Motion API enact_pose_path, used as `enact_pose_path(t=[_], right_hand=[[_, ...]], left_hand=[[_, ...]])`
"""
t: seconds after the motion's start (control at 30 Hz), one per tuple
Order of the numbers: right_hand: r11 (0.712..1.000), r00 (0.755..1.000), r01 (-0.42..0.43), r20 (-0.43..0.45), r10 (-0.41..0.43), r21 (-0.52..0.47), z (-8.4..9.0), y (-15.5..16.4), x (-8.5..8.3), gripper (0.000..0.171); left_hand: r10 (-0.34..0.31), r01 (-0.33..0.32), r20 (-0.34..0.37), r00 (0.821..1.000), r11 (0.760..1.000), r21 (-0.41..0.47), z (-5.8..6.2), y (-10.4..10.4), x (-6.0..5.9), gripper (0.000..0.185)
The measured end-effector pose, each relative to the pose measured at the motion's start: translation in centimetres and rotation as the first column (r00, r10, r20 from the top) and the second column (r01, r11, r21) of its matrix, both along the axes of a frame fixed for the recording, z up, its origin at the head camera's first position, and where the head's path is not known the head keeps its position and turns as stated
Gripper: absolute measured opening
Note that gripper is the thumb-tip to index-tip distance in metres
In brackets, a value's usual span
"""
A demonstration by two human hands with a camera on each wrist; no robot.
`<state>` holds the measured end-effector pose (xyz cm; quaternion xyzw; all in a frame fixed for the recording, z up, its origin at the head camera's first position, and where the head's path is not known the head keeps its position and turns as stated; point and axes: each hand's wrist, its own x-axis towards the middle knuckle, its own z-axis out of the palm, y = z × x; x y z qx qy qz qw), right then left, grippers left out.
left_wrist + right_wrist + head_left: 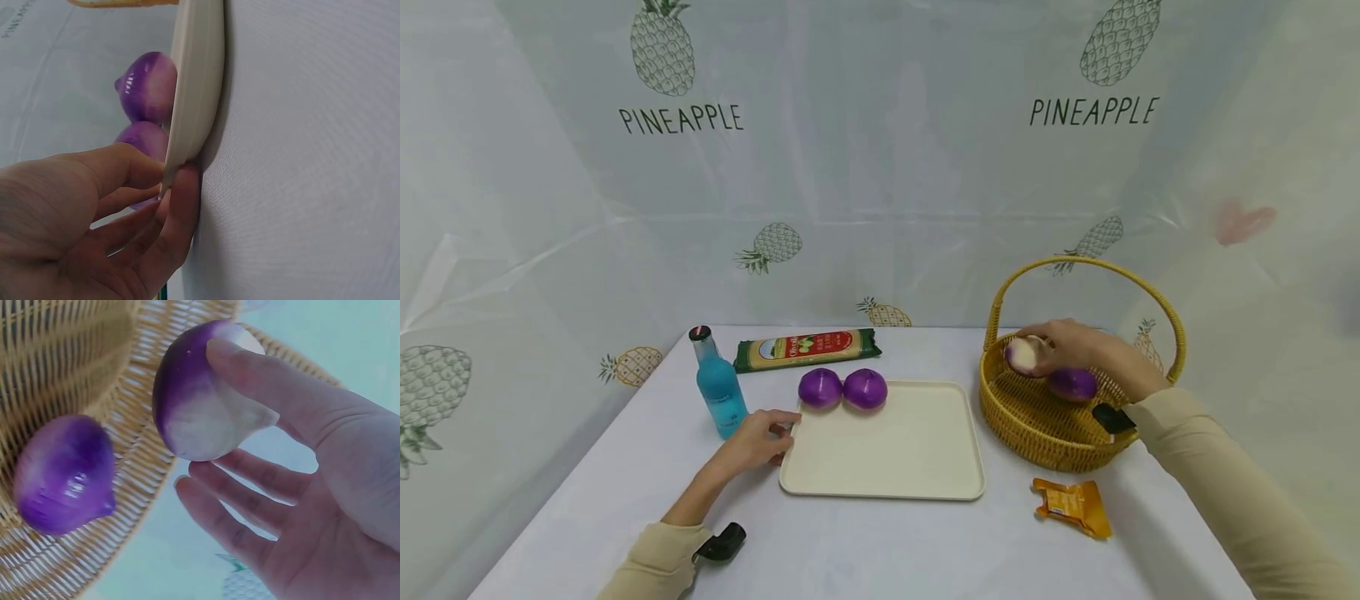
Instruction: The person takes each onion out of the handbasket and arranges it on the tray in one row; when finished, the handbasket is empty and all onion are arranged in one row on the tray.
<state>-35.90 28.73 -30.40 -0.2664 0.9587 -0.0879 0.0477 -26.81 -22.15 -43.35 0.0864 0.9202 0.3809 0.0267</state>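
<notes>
At the basket's left side, my right hand grips a purple-and-white onion between thumb and fingers, its pale pointed end toward the palm. Another purple onion lies in the yellow wicker basket beneath that hand. My left hand pinches the left rim of a cream rectangular tray; the left wrist view has the thumb at the top edge and fingers under it. Two purple onions, a left one and a right one, sit side by side at the tray's back left corner.
A blue bottle with a dark cap stands just behind my left hand. Behind the tray lies a long green-and-gold packet. An orange wrapped snack rests in front of the basket, whose tall handle arches over it.
</notes>
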Motion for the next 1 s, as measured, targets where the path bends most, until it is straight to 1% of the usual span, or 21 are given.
enact_pose_path(t=[0.13, 0.3, 0.43, 0.57, 0.73, 0.8, 0.93, 1.0], right_hand=[[1.000, 1.000, -0.017, 0.002, 0.017, 0.003, 0.8, -0.5, 0.6, 0.066], [1.000, 1.000, -0.031, -0.004, 0.031, 0.000, 1.2, -1.6, 1.4, 0.067], [0.998, 0.998, -0.065, -0.017, 0.064, -0.012, 1.6, -3.3, 1.9, 0.065], [0.996, 0.996, -0.084, -0.011, 0.084, -0.019, 1.8, -5.3, 1.7, 0.066], [0.995, 0.995, -0.097, 0.027, 0.097, -0.016, 1.6, -8.1, 1.1, 0.069], [0.993, 0.993, -0.116, 0.027, 0.117, -0.020, 1.4, -9.2, 1.0, 0.068], [0.982, 0.982, -0.188, 0.017, 0.188, -0.030, 0.6, -11.2, 0.7, 0.065], [0.977, 0.977, -0.209, 0.041, 0.210, -0.037, 0.1, -12.1, 0.6, 0.066]], left_hand=[[-0.003, 0.003, -0.013, 1.000, 1.000, -0.002, 0.1, -0.1, 0.1, 0.044], [-0.008, 0.008, -0.016, 1.000, 1.000, 0.000, -0.2, -0.1, 0.1, 0.043], [-0.008, 0.008, -0.006, 1.000, 1.000, -0.007, -0.3, -0.2, 0.1, 0.043], [-0.008, 0.008, -0.011, 1.000, 1.000, -0.009, -0.2, -0.3, 0.2, 0.043], [-0.012, 0.012, -0.023, 1.000, 1.000, -0.011, -0.2, -0.3, 0.2, 0.043], [-0.015, 0.015, -0.022, 1.000, 1.000, -0.007, -0.1, -0.3, 0.2, 0.043], [-0.017, 0.017, -0.015, 1.000, 1.000, -0.005, -0.1, -0.2, 0.1, 0.043], [-0.018, 0.018, -0.013, 1.000, 1.000, -0.009, -0.1, -0.3, 0.0, 0.043]])
